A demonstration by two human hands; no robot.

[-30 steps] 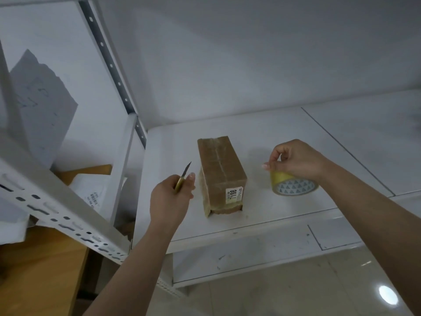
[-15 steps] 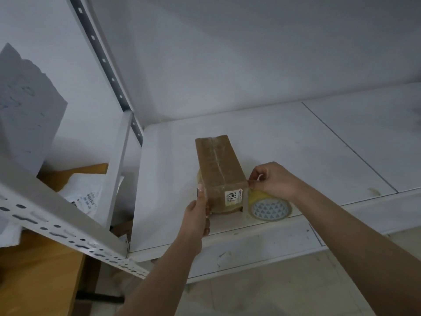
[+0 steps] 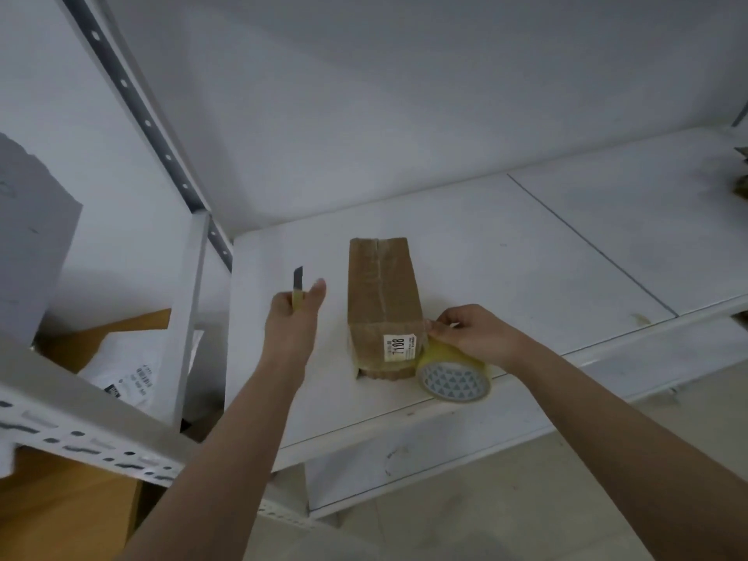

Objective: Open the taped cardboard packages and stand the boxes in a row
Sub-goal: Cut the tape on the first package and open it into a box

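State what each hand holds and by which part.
Left hand grips the utility knife by its handle. Right hand holds the tape roll at its top rim.

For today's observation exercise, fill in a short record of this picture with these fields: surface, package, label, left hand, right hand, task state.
surface: white metal shelf
package: taped cardboard box, lying on the shelf near its front edge
label: white sticker on the near end of the box
left hand: left hand grips a utility knife, blade up, apart from the box
right hand: right hand holds a tape roll against the box's right near corner
task state: box still taped shut
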